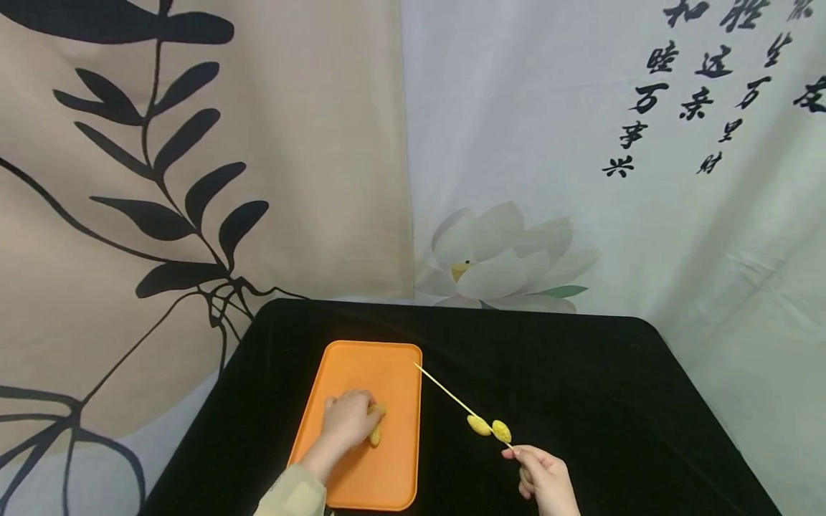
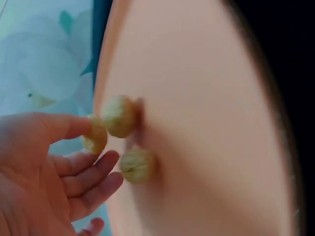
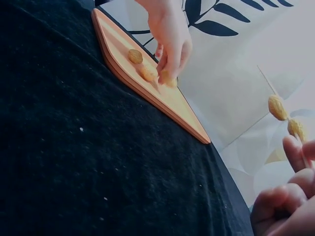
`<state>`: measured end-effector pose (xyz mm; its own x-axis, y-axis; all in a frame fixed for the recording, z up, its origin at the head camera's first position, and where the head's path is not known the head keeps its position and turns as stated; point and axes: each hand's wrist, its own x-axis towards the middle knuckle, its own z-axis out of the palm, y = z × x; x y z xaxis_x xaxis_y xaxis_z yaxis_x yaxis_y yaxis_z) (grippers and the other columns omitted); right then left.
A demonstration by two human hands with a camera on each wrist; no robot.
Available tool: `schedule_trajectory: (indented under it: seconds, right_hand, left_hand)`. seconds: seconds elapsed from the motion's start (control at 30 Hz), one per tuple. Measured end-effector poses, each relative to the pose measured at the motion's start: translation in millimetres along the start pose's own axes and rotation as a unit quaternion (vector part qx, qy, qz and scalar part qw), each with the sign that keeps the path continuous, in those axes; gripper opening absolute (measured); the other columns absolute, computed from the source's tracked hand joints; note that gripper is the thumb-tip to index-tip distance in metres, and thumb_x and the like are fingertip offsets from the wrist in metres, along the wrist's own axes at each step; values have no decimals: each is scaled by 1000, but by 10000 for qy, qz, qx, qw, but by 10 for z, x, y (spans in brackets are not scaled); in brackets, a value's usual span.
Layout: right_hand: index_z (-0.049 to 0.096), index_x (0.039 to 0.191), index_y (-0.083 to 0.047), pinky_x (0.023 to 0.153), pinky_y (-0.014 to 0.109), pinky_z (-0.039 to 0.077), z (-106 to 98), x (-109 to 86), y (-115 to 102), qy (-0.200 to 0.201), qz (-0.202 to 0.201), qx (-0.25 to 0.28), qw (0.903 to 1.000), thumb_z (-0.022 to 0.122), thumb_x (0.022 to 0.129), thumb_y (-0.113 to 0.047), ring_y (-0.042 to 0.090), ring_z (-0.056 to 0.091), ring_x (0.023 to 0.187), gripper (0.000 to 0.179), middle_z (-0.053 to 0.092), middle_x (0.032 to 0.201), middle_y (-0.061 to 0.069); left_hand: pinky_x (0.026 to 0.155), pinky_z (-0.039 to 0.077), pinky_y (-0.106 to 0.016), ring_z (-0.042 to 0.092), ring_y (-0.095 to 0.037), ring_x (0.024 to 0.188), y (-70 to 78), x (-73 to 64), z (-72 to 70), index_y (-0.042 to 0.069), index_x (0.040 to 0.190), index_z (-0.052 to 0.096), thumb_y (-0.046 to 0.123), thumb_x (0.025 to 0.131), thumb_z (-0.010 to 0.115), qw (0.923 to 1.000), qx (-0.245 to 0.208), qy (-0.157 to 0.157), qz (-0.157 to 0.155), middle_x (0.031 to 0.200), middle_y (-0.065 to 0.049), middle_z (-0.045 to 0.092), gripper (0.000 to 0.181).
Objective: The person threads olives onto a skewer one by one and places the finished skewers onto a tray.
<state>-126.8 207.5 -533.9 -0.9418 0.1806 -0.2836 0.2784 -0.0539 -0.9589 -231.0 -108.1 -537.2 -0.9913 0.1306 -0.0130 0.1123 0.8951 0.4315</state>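
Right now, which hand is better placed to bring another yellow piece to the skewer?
Probably the left hand: it pinches a piece over the tray, with two others beside it. The right hand holds the skewer, two pieces on it.

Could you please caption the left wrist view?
Left hand pinches one yellow piece, two others on the tray.

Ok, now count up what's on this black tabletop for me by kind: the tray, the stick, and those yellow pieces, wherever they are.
Orange tray: 1
Thin stick: 1
Yellow pieces: 5 (2 on the stick, 2 on the tray, 1 pinched in the left hand)
Total: 7
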Motion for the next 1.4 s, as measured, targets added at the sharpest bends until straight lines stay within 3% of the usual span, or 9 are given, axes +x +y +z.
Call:
schedule_trajectory:
  seconds: [0.17,0.4,0.47,0.63,0.83,0.9,1.2,1.3,1.4]
  right_hand:
    - [67,95,10,45,21,37,-25,22,-40,4,-5,-109,9999,55,91,-5,6,29,42,20,33,51,-4]
    - [67,98,10,47,22,40,-43,-3,-116,-163,-46,-302,9994,56,93,-7,8,30,43,22,35,52,-3]
    - [67,99,11,48,22,41,-48,-12,-133,-305,-69,-368,9988,56,93,-8,8,32,44,23,36,53,-3]
    - [65,98,16,49,21,41,-39,-46,-168,-744,-300,-530,9954,54,93,-6,7,34,46,25,38,54,-4]
    - [62,96,19,48,21,42,-50,-83,-195,-1088,-492,-507,9915,53,92,-5,10,33,48,27,39,54,-4]
    - [61,97,20,48,21,42,-52,-88,-203,-1117,-491,-460,9915,53,92,-5,10,32,48,27,37,54,-4]
    - [65,94,14,49,21,42,-47,-84,-227,-1240,-265,-193,9917,53,92,-7,11,32,49,24,35,54,-5]
    - [66,92,11,49,21,42,-47,-86,-230,-1294,-280,-143,9911,53,92,-7,11,32,49,23,36,54,-5]
    - [67,92,9,49,21,42,-52,-85,-228,-1359,-287,-136,9902,53,93,-8,11,33,50,22,37,54,-5]
  left_hand:
    - [81,35,-46,58,-14,72,-1,-51,-241,11,99,66,31,92,66,9928,-1153,332,-45,78,7,63,21]
    - [74,49,-34,59,-17,93,101,-98,-696,13,108,69,25,88,72,9480,-3145,444,210,93,4,67,24]
    - [76,47,-34,58,-18,94,129,-113,-786,12,109,69,22,88,73,9407,-3347,481,293,93,3,65,24]
    - [79,42,-35,56,-17,92,185,-153,-914,12,111,69,20,87,73,9370,-3419,546,469,94,2,64,26]
    - [78,45,-32,56,-18,88,223,-194,-967,13,113,69,21,88,73,9253,-3744,222,562,95,0,65,27]
    - [77,48,-32,57,-20,87,226,-203,-965,12,115,68,21,88,72,9143,-4013,51,537,97,-2,66,29]
    - [95,42,-36,54,-26,107,213,-230,-832,-3,127,58,19,95,63,8415,-5348,-643,417,109,-6,64,39]
    - [93,41,-35,53,-25,103,214,-234,-803,-8,129,53,17,96,61,8268,-5566,-681,445,106,-4,64,42]
    - [92,42,-33,54,-20,99,214,-238,-788,-10,130,51,17,97,60,8210,-5653,-676,429,104,-1,64,44]
